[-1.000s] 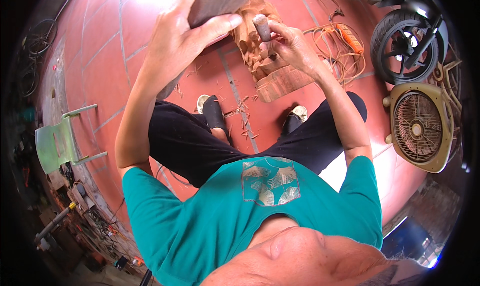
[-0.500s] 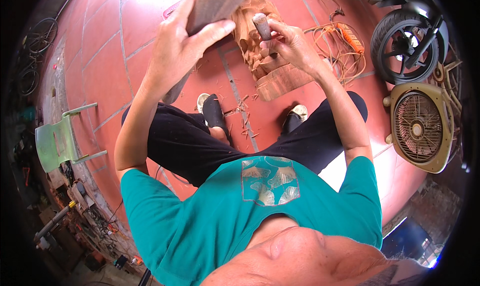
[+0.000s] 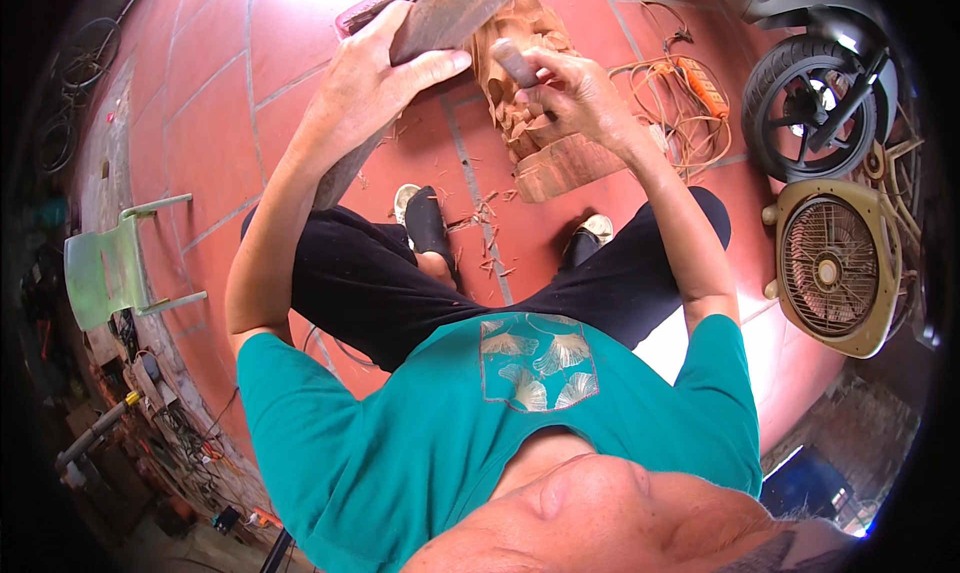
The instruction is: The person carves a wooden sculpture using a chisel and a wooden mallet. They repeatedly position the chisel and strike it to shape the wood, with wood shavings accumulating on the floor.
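My left hand [image 3: 368, 91] is closed around a long, dark, bar-shaped wooden mallet [image 3: 460, 15], its thumb lying along the near side. The mallet slants from the top edge down toward my left knee. In my right hand [image 3: 578, 95], the fingers grip a chisel by its worn, rounded handle [image 3: 514, 63]. The handle tilts up to the left; its blade is hidden behind the fingers. Beneath that hand lies a carved wood block [image 3: 568, 165], rough with gouged hollows and flat-sided at the near end. Whether the blade touches the wood I cannot tell.
Wood shavings [image 3: 488, 228] litter the tiled floor between my feet. An orange power strip [image 3: 702, 88] with tangled cords lies right of the block. Farther right are a motorbike wheel [image 3: 810, 108] and a box fan [image 3: 832, 268]. A green chair [image 3: 105, 273] stands left.
The chisel handle leans farther to the left than before, and my right hand has turned slightly. My left hand and the mallet have shifted a little; more of the reddish object behind them shows.
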A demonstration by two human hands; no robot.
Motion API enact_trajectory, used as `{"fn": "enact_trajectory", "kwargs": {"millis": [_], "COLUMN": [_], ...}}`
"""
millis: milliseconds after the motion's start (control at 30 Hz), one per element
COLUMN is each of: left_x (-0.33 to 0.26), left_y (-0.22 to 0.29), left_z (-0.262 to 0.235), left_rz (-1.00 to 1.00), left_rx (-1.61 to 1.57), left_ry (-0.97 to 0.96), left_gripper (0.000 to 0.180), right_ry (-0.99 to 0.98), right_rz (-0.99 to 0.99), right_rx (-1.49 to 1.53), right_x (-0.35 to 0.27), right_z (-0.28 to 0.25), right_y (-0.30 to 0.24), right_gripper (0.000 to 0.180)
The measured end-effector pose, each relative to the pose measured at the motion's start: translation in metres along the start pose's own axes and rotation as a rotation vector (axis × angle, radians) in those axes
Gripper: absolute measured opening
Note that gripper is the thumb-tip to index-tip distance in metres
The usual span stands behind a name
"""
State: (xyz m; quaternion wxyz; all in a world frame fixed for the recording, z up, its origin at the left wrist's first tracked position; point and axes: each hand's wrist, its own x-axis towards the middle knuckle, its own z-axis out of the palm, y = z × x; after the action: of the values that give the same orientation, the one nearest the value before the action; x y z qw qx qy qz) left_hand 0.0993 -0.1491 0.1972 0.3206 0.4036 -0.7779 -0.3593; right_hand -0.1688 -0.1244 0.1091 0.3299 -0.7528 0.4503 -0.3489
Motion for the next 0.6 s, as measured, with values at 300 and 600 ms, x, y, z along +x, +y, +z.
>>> {"fn": "enact_trajectory", "kwargs": {"millis": [300,600], "left_x": [-0.017,-0.030], "left_y": [0.030,0.006], "left_z": [-0.008,0.003], "left_rz": [-0.152,-0.131], "left_rx": [-0.119,-0.077], "left_ry": [0.055,0.031], "left_gripper": [0.050,0.036], "right_ry": [-0.035,-0.045], "right_rz": [0.024,-0.013], "right_rx": [0.029,-0.063], "right_x": [0.003,0.001], "right_z": [0.004,0.004], "right_y": [-0.003,-0.006], "right_gripper": [0.032,0.033]}}
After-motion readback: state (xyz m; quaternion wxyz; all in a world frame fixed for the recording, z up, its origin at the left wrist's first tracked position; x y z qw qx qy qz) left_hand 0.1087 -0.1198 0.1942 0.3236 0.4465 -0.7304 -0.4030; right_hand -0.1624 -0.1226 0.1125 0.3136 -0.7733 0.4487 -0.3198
